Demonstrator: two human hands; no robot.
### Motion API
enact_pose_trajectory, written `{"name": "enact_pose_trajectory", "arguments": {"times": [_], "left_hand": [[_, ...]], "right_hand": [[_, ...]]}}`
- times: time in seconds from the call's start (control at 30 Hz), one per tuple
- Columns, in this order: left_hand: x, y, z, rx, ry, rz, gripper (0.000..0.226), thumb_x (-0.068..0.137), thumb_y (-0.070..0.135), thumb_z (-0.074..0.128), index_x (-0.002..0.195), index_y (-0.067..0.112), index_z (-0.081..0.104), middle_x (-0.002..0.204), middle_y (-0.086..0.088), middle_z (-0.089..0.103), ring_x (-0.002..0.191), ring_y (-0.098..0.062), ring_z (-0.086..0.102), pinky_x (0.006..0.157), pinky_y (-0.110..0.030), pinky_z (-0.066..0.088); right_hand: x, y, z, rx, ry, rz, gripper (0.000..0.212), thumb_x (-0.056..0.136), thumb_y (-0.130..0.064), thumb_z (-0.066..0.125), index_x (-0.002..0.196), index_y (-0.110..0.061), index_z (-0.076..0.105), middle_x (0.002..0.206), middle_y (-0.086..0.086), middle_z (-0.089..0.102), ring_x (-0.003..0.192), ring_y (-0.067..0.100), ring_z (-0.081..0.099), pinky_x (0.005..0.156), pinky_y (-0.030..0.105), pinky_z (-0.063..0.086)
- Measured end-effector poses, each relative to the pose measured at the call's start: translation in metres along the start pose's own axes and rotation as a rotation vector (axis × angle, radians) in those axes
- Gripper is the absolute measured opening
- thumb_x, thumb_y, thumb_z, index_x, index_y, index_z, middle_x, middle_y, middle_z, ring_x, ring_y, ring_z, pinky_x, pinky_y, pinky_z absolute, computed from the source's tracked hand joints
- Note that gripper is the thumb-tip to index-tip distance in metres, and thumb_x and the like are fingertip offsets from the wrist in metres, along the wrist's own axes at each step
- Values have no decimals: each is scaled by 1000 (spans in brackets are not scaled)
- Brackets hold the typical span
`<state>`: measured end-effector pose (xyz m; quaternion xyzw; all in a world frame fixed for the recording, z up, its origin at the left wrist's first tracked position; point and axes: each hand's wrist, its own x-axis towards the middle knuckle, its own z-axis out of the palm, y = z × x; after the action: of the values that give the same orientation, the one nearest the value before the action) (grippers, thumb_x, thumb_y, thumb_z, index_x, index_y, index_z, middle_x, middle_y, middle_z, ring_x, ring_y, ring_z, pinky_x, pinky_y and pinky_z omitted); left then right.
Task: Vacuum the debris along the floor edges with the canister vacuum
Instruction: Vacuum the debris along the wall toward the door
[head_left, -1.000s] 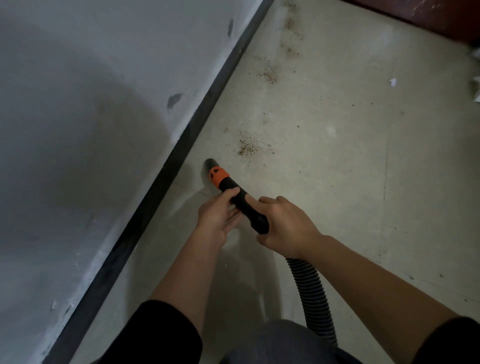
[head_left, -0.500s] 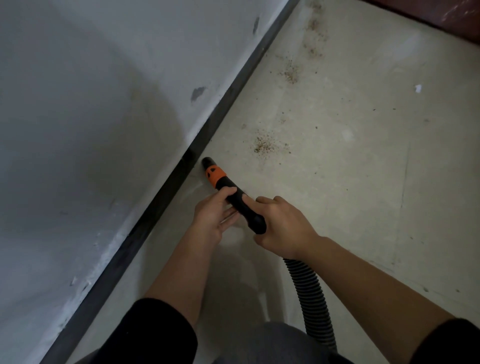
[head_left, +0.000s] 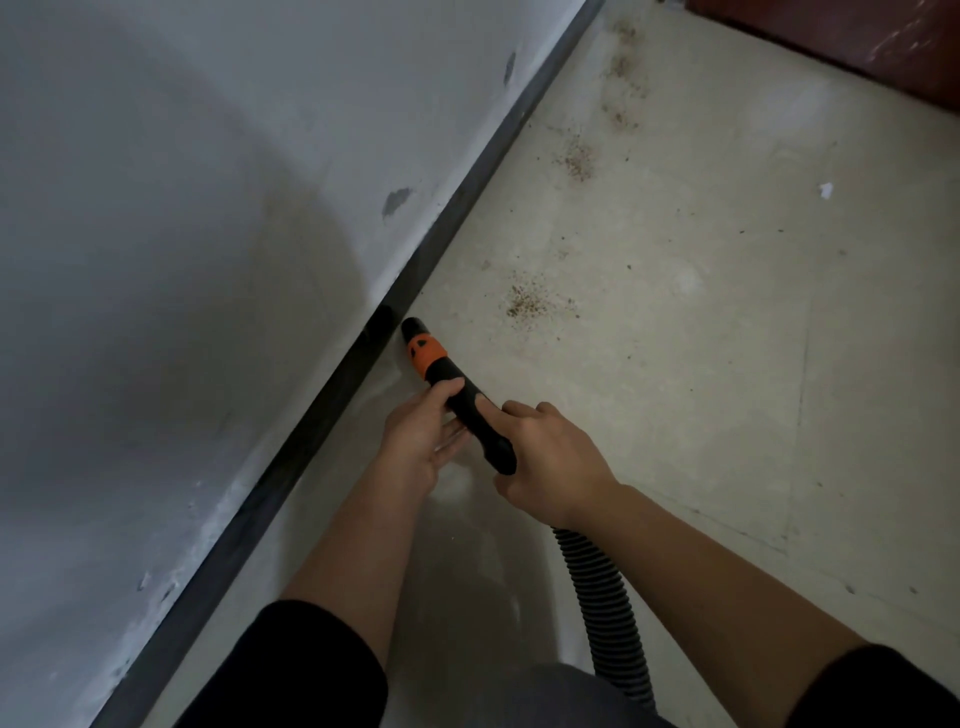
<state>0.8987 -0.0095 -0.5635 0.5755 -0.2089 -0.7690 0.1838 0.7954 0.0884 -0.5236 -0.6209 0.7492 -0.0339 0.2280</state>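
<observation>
— Both hands hold the vacuum nozzle (head_left: 462, 397): the right hand (head_left: 550, 462) wraps its rear end, the left hand (head_left: 421, 441) cradles the shaft ahead, thumb on top, probably to steer the tip
— Where is the tip?
— At 11 o'clock from the hands, low on the floor (head_left: 727, 415), just beside the dark baseboard (head_left: 311, 431), so suction reaches the edge. The ribbed hose (head_left: 608, 613) trails toward 5 o'clock
— And the debris?
— Brown crumbs (head_left: 530, 304) lie near, at 2 o'clock of the tip; more patches (head_left: 576, 161) follow the baseboard toward 1 o'clock
</observation>
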Motion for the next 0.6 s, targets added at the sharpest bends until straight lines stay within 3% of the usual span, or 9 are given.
{"name": "enact_pose_trajectory", "arguments": {"times": [0.4,0.6], "left_hand": [[16,17,12,21,-17,-1,41,91,26,66,129,14,60,112,-1,69,85,-11,67,57,-21,52],[15,15,16,39,-30,-20,35,90,23,66,123,11,62,102,-1,69,82,-12,68,55,-22,53]], "right_hand": [[19,-1,-4,27,21,77,81,82,-17,60,151,-27,19,109,3,52,84,19,32,63,31,33],[12,3,-4,-9,28,74,81,82,-19,59,152,-27,18,109,2,52,84,19,34,63,31,33]]}}
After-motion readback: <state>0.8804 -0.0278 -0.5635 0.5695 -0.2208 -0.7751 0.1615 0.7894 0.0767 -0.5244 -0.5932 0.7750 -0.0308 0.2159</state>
